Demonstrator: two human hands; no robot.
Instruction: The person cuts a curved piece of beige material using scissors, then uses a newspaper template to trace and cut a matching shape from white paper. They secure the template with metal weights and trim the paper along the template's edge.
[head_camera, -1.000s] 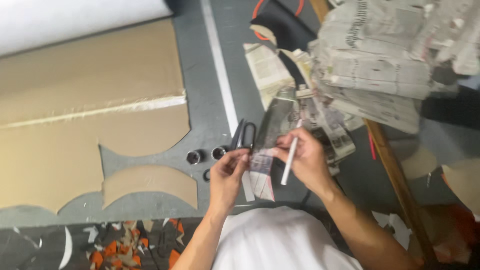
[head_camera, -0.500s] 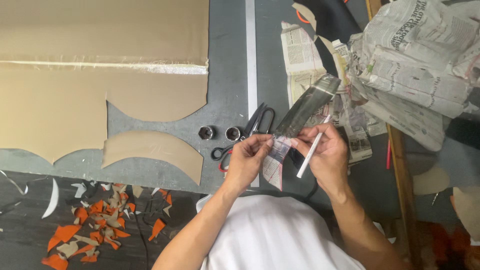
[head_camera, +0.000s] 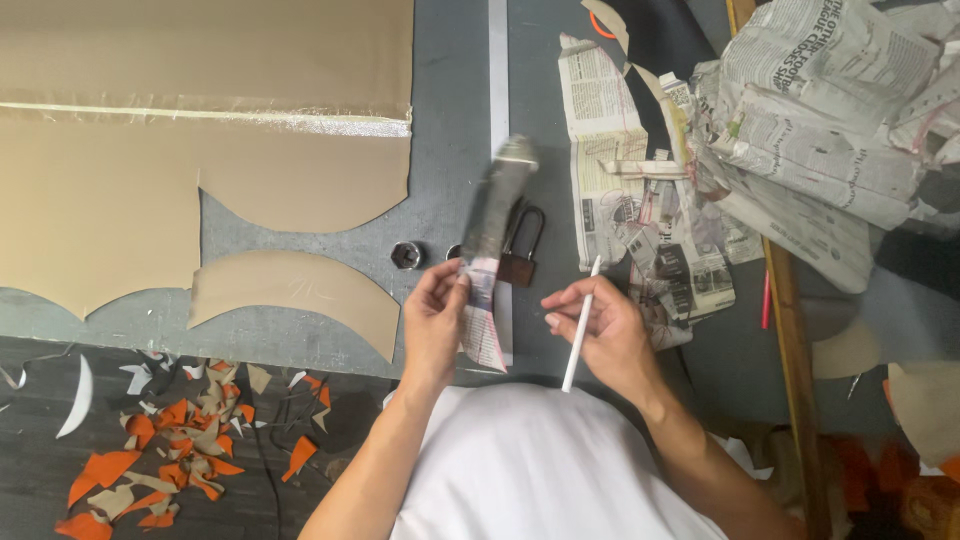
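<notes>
A long paper strip (head_camera: 490, 240) stands up from the left hand (head_camera: 432, 325), whose grip pinches its lower part. The right hand (head_camera: 605, 335), just beside, grips a white stick (head_camera: 580, 325). Beyond the grips, scissors (head_camera: 520, 255) and newspapers (head_camera: 640, 200) lie on the tabletop (head_camera: 450, 170).

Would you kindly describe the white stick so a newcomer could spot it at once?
Start at the grey table, then find the right hand near its front edge. The white stick is pinched there, thin, straight and plain, unlike the printed paper strip in the left hand.
</notes>
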